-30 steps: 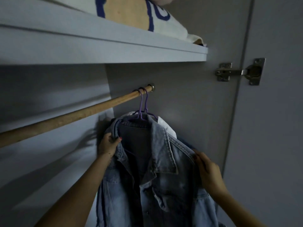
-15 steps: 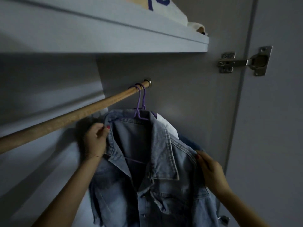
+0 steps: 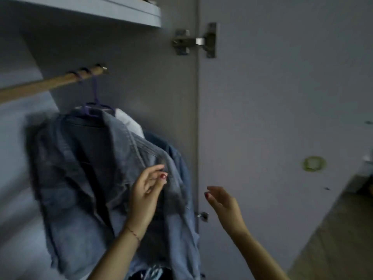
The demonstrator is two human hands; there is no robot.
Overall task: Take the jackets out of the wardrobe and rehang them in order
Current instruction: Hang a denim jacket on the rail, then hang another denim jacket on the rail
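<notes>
wardrobe (image 3: pixel 141 81) open, door (image 3: pixel 282 118) swung wide to the right on its hinge (image 3: pixel 194 40). wooden rail (image 3: pixel 48 84) running from lower left up to the side wall, shelf (image 3: pixel 105 11) above it. frame blurred, so fine detail unsure.

denim jacket (image 3: pixel 80 178) hanging at the far right end of the rail from a purple hanger (image 3: pixel 94 107), hook over the rail, front toward the camera and turned a little to the right. long axis near vertical, collar up, hem down and tilted slightly out to the left at the bottom. open down the front, dark lining showing. behind it, touching, something white (image 3: pixel 129 122) and a second blue denim garment (image 3: pixel 177 158), both closer to the side wall.

left hand (image 3: pixel 144 199) raised in front of the jacket's right lapel, thumb and forefinger drawn together near the collar edge; whether that grip really has cloth in it cannot be told through the blur. right hand (image 3: pixel 224 203) off the jacket, beside it, fingers loose and apart, grip empty.

likely risks from here: tugging the lapel alone could slide the jacket off one hanger arm and drop it. hooks crowded together at the rail end could snag, so lifting one hanger might drag its neighbour off. reaching with one hand could leave the hanger swinging against the side wall.
</notes>
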